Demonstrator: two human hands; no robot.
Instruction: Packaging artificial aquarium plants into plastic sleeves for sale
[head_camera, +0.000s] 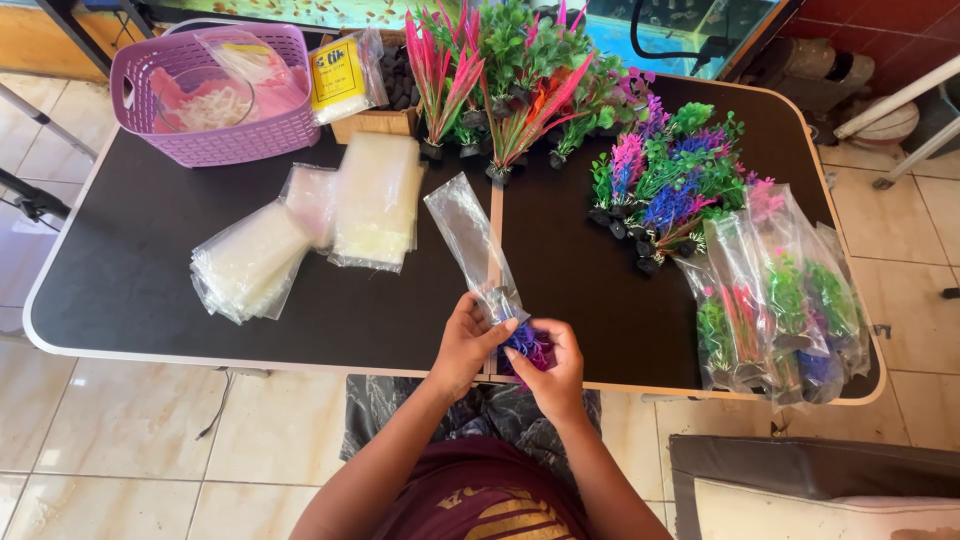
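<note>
My left hand (465, 343) pinches the near, open end of a long clear plastic sleeve (470, 240) that lies stretched away from me on the black table (130, 270). My right hand (553, 368) grips a small purple and blue plastic plant (525, 343) right at the mouth of that sleeve. Both hands meet at the table's front edge, in front of my lap.
Stacks of clear bags (310, 225) lie at the left. A purple basket (215, 90) stands at the back left, beside a yellow packet (338, 75). Loose plastic plants (665, 185) fill the back and middle right. Bagged plants (780, 300) are piled at the right front.
</note>
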